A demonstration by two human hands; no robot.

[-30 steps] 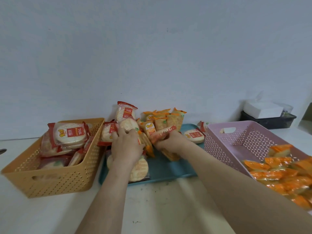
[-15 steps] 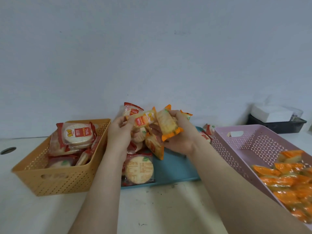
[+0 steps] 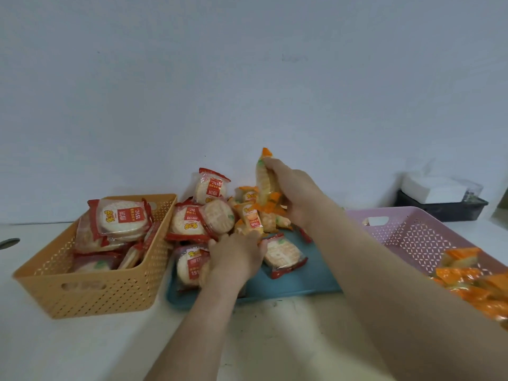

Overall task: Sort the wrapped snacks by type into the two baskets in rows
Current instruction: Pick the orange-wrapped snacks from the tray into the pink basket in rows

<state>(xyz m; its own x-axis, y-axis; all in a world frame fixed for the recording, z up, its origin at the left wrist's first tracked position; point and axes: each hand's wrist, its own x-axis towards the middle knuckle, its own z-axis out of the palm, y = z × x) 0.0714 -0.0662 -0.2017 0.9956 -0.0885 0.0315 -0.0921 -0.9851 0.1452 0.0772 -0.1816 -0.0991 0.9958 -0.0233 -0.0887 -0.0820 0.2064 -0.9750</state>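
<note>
We see the left basket (image 3: 104, 295) in a warm yellow-orange, and its walls carry a regular lattice of small holes. The right basket (image 3: 412, 237) is pale pink-lilac with a pattern of little diamond-shaped openings. The tray (image 3: 302, 281) between them is teal blue. The round snacks (image 3: 122, 218) are creamy white inside clear wrappers with red edges, and each has a red label with white characters and a small yellow logo. The orange packets (image 3: 467, 281) in the right basket are bright orange with some pale yellow and green. The raised packet (image 3: 264, 182) in the right hand (image 3: 297, 193) has an orange end, a pale yellow middle and a little green. The table (image 3: 82, 347) is white, the wall (image 3: 247, 78) is pale blue-grey, and the box (image 3: 428, 210) is black with a white block (image 3: 431, 188) on it.
</note>
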